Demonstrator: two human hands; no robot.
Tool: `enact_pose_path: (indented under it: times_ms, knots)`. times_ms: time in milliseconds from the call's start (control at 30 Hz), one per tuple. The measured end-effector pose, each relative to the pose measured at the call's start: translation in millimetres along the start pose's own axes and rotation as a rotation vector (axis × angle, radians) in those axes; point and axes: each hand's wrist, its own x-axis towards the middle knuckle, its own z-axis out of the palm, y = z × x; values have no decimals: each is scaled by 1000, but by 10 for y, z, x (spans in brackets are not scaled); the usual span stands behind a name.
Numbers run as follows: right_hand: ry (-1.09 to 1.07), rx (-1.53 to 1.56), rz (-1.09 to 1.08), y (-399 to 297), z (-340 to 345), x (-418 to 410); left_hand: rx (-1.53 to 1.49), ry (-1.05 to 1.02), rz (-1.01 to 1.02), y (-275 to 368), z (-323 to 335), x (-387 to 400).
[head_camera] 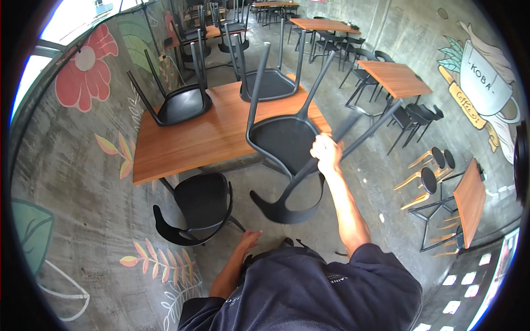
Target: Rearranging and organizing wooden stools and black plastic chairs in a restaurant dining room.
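Note:
My right hand [328, 149] is closed on a leg of an upturned black chair [283, 138], whose curved backrest hangs past the near right edge of the wooden table [186, 151]. My left hand [250, 240] is low near my body, its fingers apart and holding nothing. Just left of it, a black chair [203, 198] stands upright on the floor at the table's near side. Two more black chairs lie upside down on the tabletop, one at the left [184, 103] and one at the back [271, 85], legs up.
A painted concrete wall [83, 165] runs close along the left. To the right stand a wooden table [395, 78] with black chairs, low stools [428, 180] and another wooden table [471, 202]. Further back are more tables and upturned chairs.

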Motion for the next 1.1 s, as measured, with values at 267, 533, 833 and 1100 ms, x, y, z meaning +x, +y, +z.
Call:
enact_pose_path:
  times_ms: [267,533,833,1100]
  knots:
    - [-66,-42,45,-719,-175,-1087,-296,-20,-22,-190,80,-445]
    - [126,49,59,-763,-933,-1173,-361,19,216,-496,-489,-591]
    - [458,326,186,-544,-2946,-897,-107,51,326,-296,-311,-798]
    - [905,-306,414,348,-4889,-554,106,147,434,91,728,-840]
